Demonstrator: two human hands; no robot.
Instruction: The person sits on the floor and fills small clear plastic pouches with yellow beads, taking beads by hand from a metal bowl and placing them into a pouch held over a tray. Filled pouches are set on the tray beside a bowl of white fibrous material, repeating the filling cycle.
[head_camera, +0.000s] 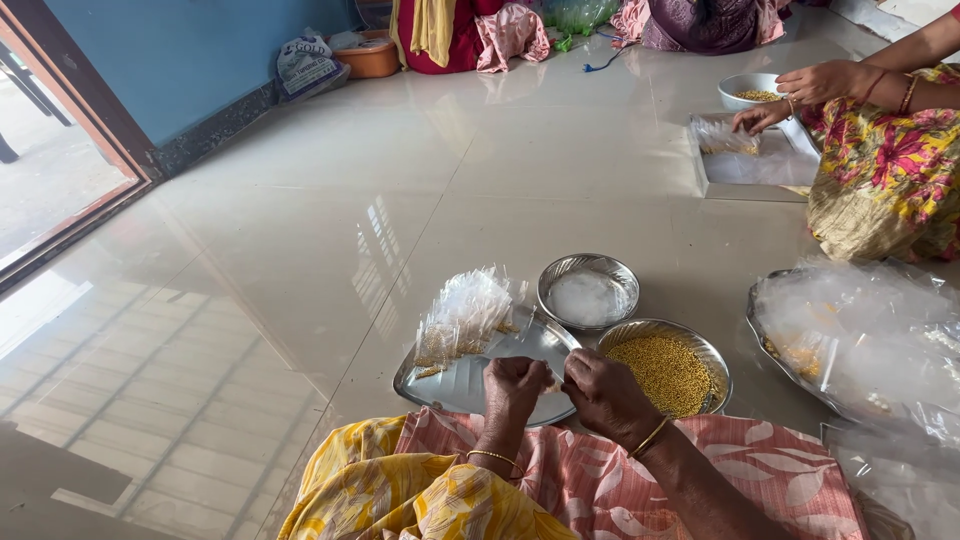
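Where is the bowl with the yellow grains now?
In the head view, the grain bowl sits on the floor right of the right hand, just below the other bowl and beside the tray.

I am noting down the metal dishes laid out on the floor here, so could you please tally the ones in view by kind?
Round steel bowls: 3 (one of yellow grains, one of clear small bags, one by the co-worker)
Flat steel trays: 2 (one under the hands, a square one by the co-worker)
Plastic-covered steel dish at right: 1
Total: 6
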